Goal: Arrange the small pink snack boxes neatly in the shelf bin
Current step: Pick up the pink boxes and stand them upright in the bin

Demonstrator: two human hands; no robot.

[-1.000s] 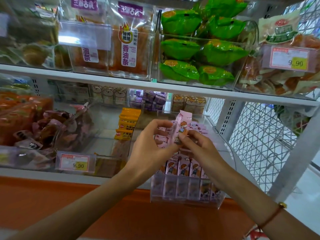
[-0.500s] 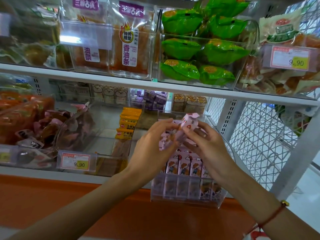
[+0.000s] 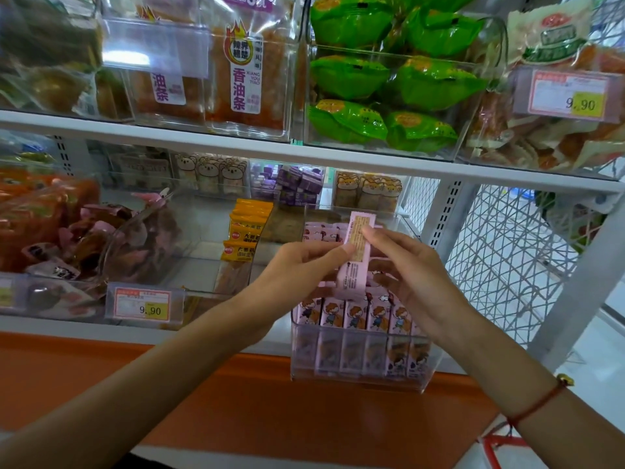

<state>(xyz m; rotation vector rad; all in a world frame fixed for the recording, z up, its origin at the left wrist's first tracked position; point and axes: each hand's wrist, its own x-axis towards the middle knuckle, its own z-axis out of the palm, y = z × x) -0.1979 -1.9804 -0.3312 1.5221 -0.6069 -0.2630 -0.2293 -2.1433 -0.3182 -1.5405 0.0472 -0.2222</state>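
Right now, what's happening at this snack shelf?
A person is tidying a clear bin of small pink snack boxes on the lower shelf. Both hands are raised above the bin: the left hand and the right hand hold one pink box between them, printed back side facing the camera. It is not yet placed. In the bin below, a front row of pink boxes stands upright side by side, with more behind.
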